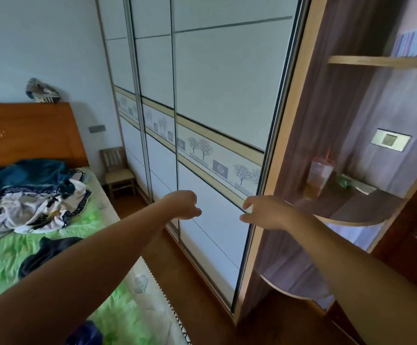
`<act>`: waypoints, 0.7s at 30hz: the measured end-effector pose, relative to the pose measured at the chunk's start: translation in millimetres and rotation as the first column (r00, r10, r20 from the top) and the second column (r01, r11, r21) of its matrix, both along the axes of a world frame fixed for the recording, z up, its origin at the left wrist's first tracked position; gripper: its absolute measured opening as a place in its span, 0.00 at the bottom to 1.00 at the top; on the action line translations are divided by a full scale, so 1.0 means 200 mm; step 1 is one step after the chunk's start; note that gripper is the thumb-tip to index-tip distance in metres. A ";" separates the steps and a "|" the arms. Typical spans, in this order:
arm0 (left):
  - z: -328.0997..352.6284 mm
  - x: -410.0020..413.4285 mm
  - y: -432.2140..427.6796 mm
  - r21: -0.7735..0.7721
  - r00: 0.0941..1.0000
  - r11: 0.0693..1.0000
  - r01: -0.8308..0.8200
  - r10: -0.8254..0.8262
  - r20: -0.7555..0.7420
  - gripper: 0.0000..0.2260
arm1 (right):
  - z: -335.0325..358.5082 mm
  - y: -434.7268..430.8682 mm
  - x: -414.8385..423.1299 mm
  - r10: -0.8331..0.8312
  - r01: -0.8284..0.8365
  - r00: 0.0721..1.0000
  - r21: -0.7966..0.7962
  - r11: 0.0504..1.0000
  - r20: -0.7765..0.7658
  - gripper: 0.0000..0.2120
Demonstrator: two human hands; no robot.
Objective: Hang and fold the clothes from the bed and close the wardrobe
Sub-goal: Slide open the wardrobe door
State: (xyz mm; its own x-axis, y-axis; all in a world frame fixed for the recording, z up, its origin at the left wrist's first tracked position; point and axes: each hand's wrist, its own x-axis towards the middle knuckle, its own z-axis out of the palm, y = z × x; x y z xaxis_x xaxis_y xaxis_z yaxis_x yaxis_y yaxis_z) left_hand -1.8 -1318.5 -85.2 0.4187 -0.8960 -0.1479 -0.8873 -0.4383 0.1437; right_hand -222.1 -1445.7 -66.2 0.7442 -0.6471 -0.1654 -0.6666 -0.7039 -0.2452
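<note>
Both bare arms reach forward; left hand (183, 204) loosely curled, holding nothing; right hand (264, 212) half-open, fingers spread, empty.

We find no readable text, label, brand or number anywhere. The wardrobe door (217, 95) carries only a printed band of bare trees and small picture squares, without lettering. The plastic cup (318, 176) on the corner shelf (357, 210) is too blurred for us to read.

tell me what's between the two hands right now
In the head view, only the white lower panel of the sliding wardrobe door shows between the left hand and the right hand; nothing is held across the gap.
</note>
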 end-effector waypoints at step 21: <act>-0.04 0.70 -0.30 0.013 0.833 0.833 -0.553 0.552 0.008 0.23 | 0.03 -0.73 1.20 0.491 -0.494 0.869 -0.107 0.863 -0.057 0.25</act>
State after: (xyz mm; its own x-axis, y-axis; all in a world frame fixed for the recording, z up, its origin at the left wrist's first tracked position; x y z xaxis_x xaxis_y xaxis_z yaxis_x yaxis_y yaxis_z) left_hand 138.6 -1378.9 -94.0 0.8439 -0.5132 -0.1563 -0.4973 -0.8577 0.1308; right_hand 18.3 -1591.2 -59.4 0.9674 -0.2130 -0.1374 -0.2308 -0.9642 -0.1303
